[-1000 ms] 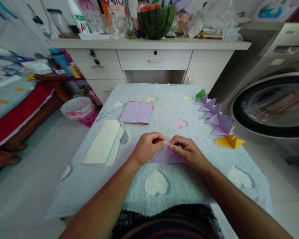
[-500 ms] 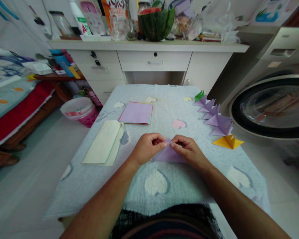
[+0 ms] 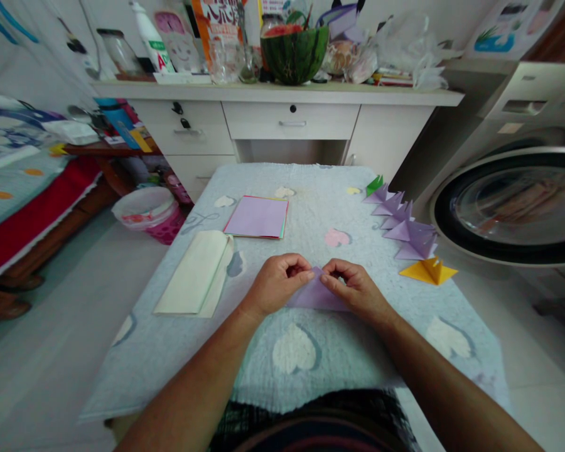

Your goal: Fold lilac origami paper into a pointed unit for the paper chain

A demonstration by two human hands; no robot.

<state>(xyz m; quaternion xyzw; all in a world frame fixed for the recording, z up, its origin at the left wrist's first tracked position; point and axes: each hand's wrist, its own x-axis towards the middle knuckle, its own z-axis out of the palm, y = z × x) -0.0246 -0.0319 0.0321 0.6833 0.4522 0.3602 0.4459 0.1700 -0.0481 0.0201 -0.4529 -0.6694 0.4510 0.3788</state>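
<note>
A sheet of purple origami paper (image 3: 317,297), folded to a triangle, lies on the cloth-covered table in front of me with its point facing away. My left hand (image 3: 284,280) pinches it just left of the point. On the other side of the point, my right hand (image 3: 351,284) pinches the same paper between thumb and fingers. Parts of the sheet are hidden under both hands. Beyond them sits a stack of square coloured paper (image 3: 257,217), purple on top. A row of folded purple pieces (image 3: 400,216) stands at the right, between a green piece (image 3: 375,184) and a yellow piece (image 3: 429,271).
A folded pale-green paper or cloth (image 3: 191,275) lies on the table's left side. The heart-patterned tablecloth (image 3: 294,348) hangs over the near edge. Behind is a white desk (image 3: 292,119) bearing a watermelon half (image 3: 294,58); a washing machine (image 3: 513,188) stands right, a pink bin (image 3: 150,213) left.
The view has tilted up very slightly, so everything sits a little lower. Both hands keep their pinch on the purple paper with hardly any movement.
</note>
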